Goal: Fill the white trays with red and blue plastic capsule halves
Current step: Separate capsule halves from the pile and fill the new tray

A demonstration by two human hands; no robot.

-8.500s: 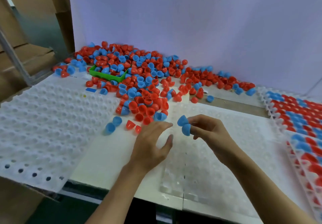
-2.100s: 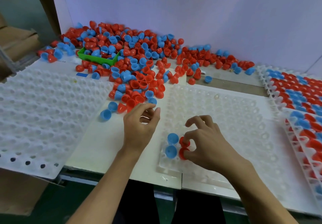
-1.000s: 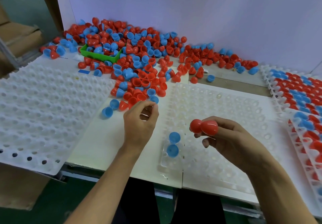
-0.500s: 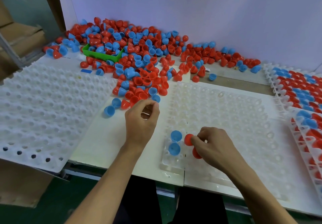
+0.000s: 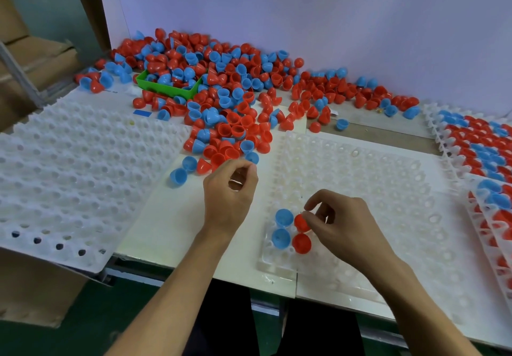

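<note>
A translucent white tray [image 5: 374, 189] lies in front of me. In its near left corner sit two blue capsule halves [image 5: 281, 238] side by side with a red capsule half [image 5: 301, 243]. My right hand [image 5: 343, 228] pinches a second red capsule half [image 5: 300, 222] with thumb and forefinger, right at the pocket behind the first red one. My left hand [image 5: 230, 198] rests curled on the table left of the tray, thumb against forefinger, nothing visible in it. Its fingertips are close to the near edge of the big pile of red and blue halves [image 5: 227, 117].
A large white tray [image 5: 69, 167] with bare pockets overhangs the table edge at the left. A green bin [image 5: 169, 90] sits in the pile at the back. Trays filled with red and blue halves [image 5: 482, 148] are stacked at the right. A white wall closes the back.
One second ago my right hand held two red halves in the air. It came down to the tray corner; one red half now sits in a pocket. My left hand stayed put.
</note>
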